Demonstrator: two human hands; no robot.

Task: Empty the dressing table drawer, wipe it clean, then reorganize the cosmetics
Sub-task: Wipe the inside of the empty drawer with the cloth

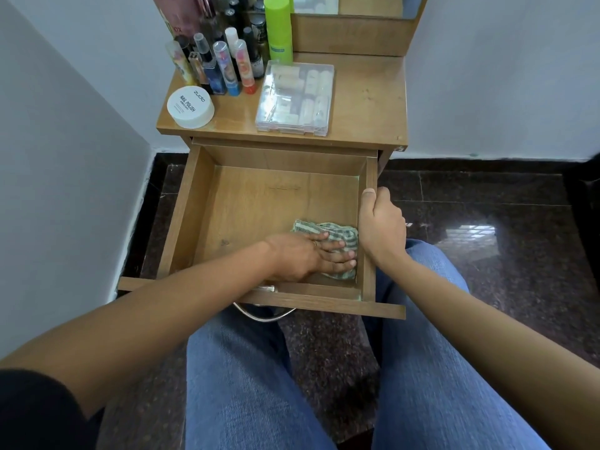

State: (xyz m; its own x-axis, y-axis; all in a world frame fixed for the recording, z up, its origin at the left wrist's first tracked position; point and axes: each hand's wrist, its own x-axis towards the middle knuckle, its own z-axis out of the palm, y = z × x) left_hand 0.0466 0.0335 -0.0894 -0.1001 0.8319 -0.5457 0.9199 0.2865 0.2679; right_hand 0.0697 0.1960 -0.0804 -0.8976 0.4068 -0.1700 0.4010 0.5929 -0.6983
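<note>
On the far left of the wooden surface (pixel 367 102) sits a white round tub (pixel 190 107) labelled nail polish, with a cluster of bottles (pixel 220 66) behind it and a tall green bottle (pixel 278 27) further back. Just right of the tub lies a clear plastic box (pixel 295 99). Below, the drawer (pixel 185 219) is pulled out, holding only a striped cloth (pixel 337 237) in its near right corner. The left hand (pixel 305 256) lies flat, fingers extended, pressing on the cloth. The right hand (pixel 381 227) is curled closed around the drawer's right wall, thumb on the top edge.
</note>
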